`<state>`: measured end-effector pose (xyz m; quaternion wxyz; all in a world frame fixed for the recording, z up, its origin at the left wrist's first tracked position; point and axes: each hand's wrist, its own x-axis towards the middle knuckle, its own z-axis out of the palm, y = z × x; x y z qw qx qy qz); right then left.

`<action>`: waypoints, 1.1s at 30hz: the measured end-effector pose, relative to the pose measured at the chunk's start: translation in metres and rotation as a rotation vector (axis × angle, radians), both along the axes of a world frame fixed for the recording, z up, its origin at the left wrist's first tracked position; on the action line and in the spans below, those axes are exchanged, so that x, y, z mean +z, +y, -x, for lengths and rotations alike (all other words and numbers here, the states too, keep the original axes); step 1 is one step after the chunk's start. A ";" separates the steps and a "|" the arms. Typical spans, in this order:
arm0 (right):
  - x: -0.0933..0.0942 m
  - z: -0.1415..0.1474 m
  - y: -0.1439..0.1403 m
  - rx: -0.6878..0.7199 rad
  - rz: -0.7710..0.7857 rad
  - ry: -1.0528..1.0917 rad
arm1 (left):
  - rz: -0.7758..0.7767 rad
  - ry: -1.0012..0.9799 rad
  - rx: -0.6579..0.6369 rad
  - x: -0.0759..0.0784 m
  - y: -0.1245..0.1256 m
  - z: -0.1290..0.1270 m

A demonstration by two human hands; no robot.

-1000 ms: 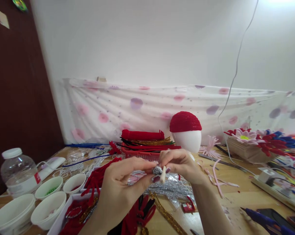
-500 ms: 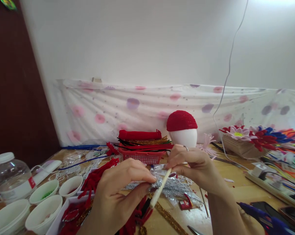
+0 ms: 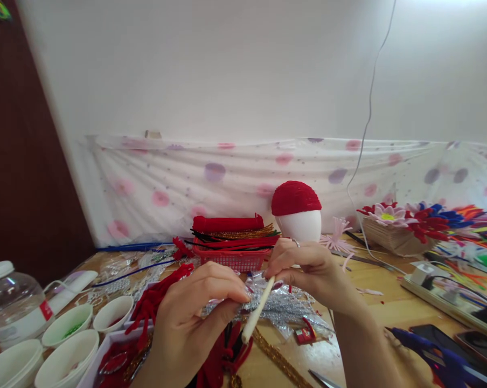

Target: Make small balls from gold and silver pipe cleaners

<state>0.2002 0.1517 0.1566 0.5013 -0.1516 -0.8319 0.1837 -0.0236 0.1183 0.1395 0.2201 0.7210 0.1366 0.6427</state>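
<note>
A pale cream stick (image 3: 258, 311), thicker towards its lower end, slants down in front of me. My right hand (image 3: 304, 269) pinches its upper end between thumb and fingers. Beside the stick, my left hand (image 3: 199, 318) is closed, thumb and forefinger pressed together close to its side. Whatever those left fingertips hold, if anything, is too small to make out. Silver tinsel stems (image 3: 286, 304) in clear plastic lie behind the stick. Under the hands are red fuzzy pieces (image 3: 215, 366) and a gold tinsel strip (image 3: 278, 355).
A white head form with a red cap (image 3: 296, 199) stands behind a red basket (image 3: 231, 261) of pipe cleaners. White bowls (image 3: 68, 358) and a bottle (image 3: 15, 302) are left. A glue gun (image 3: 429, 350), phones, scissors (image 3: 322, 379) and a power strip (image 3: 445, 299) lie right.
The view has shifted slightly, and both hands appear a little further left. The stick stays in my right hand, with its lower end slightly more to the left and higher.
</note>
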 end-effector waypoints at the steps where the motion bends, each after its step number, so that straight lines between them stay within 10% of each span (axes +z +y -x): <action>1: 0.000 0.000 0.000 0.001 0.012 0.003 | 0.031 -0.031 -0.004 0.000 -0.001 -0.001; 15: -0.005 0.017 0.003 0.081 0.321 0.001 | 0.550 -0.352 -0.106 -0.011 0.012 -0.001; 33: -0.005 0.023 0.001 0.035 0.291 -0.061 | 0.944 -0.478 -0.496 -0.006 0.014 0.002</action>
